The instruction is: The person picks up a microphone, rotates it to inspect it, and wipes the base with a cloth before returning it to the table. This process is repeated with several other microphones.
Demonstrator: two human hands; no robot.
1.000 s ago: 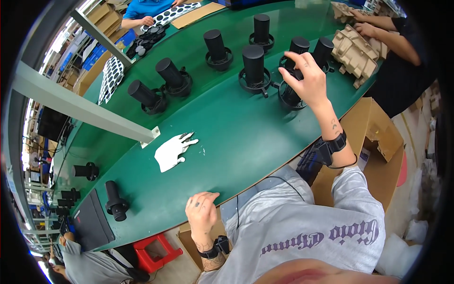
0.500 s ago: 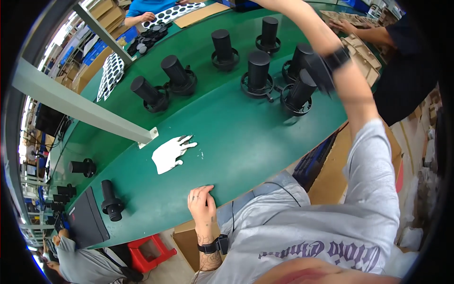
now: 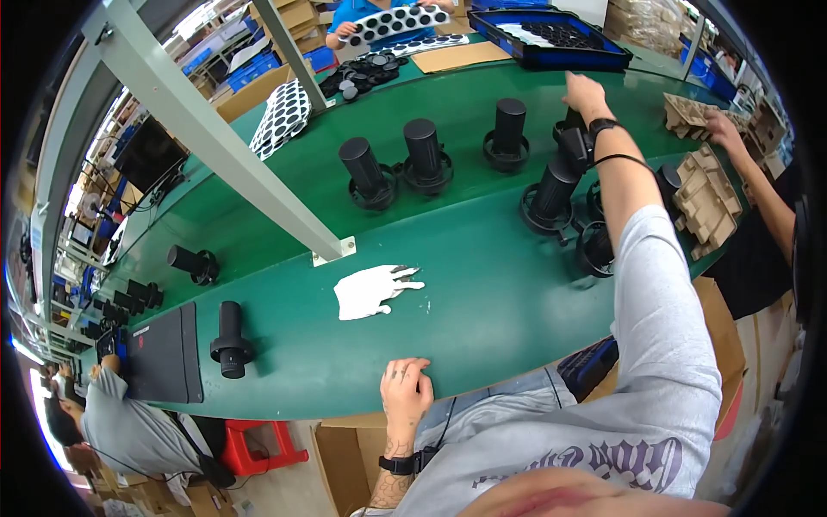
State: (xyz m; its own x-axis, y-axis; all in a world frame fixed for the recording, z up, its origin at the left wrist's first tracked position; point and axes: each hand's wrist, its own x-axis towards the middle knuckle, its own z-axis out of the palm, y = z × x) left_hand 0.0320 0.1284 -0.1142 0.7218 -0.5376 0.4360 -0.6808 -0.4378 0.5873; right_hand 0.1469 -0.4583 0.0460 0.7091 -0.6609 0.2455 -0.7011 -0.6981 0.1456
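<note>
My left hand rests at the near edge of the green table, its fingers curled in and nothing seen in them. Stretched to the far side, my right hand is closed over the top of a black cylinder, partly hidden by the hand and wrist. Similar black cylinders with ring-shaped mounts stand around it: one just nearer, one to its left, two more farther left. Others are partly behind my right forearm. A white glove lies flat mid-table.
A grey post is bolted to the table. At left are another black cylinder and a dark mat. A co-worker's hand is near moulded cardboard trays at right. A blue-rimmed crate stands at the back.
My right hand has come back from the top edge of the picture onto the black cylinder. The view has swung left. A co-worker across the table now holds up a dotted sheet.
</note>
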